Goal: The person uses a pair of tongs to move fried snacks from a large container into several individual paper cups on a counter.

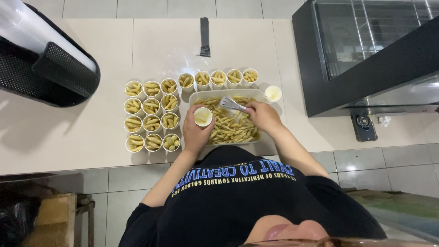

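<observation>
Beige counter: left hand (195,132) holds white cup (202,116), empty, w/ yellowish inside.

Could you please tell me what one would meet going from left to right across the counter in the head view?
Black mesh holder → block of filled paper cups → left hand holding a cup → right hand → lone cup → dark appliance.

Black mesh holder (55,73) far left, glass-fronted black cabinet (366,50) right, dark scraper (204,37).
</observation>
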